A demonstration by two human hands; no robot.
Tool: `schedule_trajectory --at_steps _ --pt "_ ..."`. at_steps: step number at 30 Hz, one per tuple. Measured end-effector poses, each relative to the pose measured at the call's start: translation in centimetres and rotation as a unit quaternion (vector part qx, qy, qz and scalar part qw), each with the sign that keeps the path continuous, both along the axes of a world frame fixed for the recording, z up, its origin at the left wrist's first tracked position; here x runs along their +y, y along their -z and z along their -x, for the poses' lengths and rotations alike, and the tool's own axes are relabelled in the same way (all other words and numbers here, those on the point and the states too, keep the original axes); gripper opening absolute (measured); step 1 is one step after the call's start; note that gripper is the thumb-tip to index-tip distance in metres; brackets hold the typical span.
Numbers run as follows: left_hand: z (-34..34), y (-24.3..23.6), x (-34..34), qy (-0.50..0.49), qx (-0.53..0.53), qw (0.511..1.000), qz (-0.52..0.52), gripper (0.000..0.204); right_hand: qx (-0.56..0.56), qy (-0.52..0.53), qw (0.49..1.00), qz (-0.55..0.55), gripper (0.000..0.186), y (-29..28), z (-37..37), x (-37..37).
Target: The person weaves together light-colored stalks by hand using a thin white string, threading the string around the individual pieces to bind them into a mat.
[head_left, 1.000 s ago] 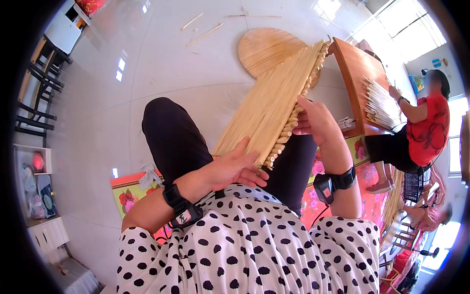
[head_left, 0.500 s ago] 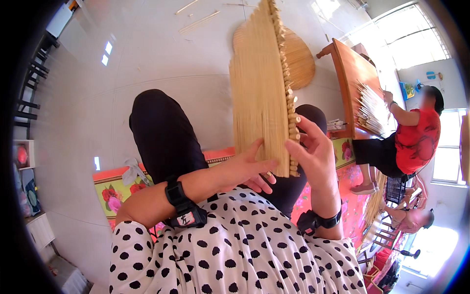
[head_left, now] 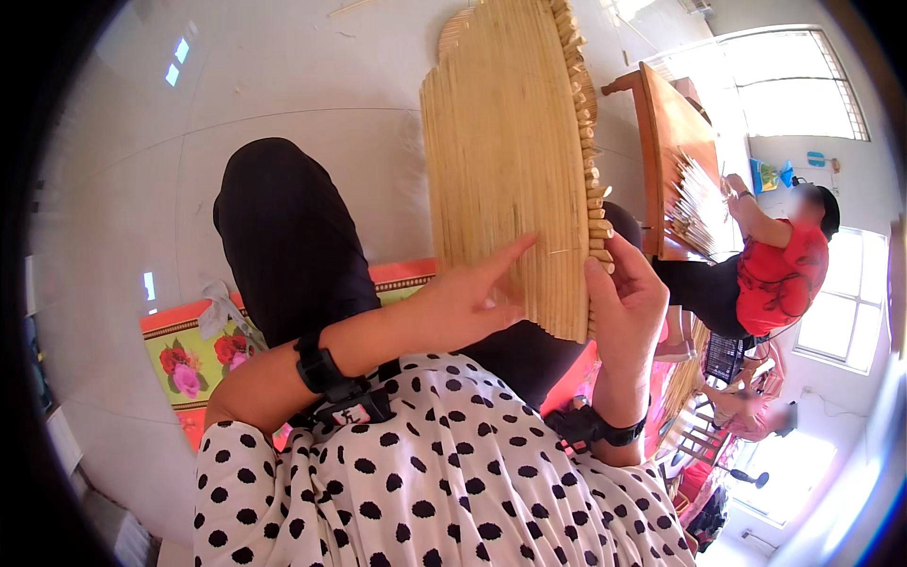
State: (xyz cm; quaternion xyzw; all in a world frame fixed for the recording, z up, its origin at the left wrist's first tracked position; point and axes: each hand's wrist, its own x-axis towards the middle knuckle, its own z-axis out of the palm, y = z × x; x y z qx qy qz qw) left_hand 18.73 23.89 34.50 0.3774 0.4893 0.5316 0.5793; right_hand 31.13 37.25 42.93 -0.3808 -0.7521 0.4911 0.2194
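A pale yellow panel of thin reed strips point(head_left: 505, 142) laid side by side stands over my lap, reaching up past the top of the picture. Rolled stick ends form a knobbly row along its right edge. My right hand point(head_left: 625, 298) pinches that edge near its lower end, thumb in front and fingers on the rolled ends. With its index finger stretched out, my left hand point(head_left: 472, 298) rests against the lower front of the panel; the thumb is apart, and the other fingers are partly hidden.
A round woven piece point(head_left: 455, 30) shows behind the panel. At the right, a person in red point(head_left: 782, 274) works at a wooden table point(head_left: 675, 113) with a heap of thin sticks point(head_left: 694, 203). Another person point(head_left: 751, 414) is farther back. Flowered cloth point(head_left: 203, 364) lies beneath my legs.
The panel has turned its broad face more toward me. My left index finger has stretched out higher across its surface. My right hand has stayed at the edge, shifting slightly right.
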Motion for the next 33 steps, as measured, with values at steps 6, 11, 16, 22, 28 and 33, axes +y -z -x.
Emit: schedule_trajectory --at_steps 6,11,16,22,28,33 --pt "-0.2 0.2 0.7 -0.076 0.254 0.953 -0.146 0.072 -0.048 0.068 0.996 -0.019 0.033 -0.6 0.1 0.8" --pt "-0.7 0.1 1.5 -0.082 0.315 0.932 -0.159 0.072 -0.104 0.093 0.987 -0.076 0.035 -1.1 -0.1 2.0" --pt "-0.7 0.4 1.7 -0.063 0.282 0.946 -0.148 0.073 -0.136 0.099 0.98 -0.105 0.034 -0.7 -0.7 3.0" --pt "-0.7 0.5 1.6 -0.018 0.247 0.961 -0.124 0.076 -0.217 0.06 0.969 -0.102 0.029 -1.6 -0.5 2.2" --pt "-0.9 1.0 1.5 -0.042 0.286 0.946 -0.147 0.077 -0.218 0.065 0.973 -0.046 0.027 -2.0 -0.6 1.5" --pt "-1.0 0.9 1.5 -0.035 0.295 0.945 -0.137 0.077 -0.207 0.081 0.975 -0.001 0.029 -2.0 -0.9 1.1"
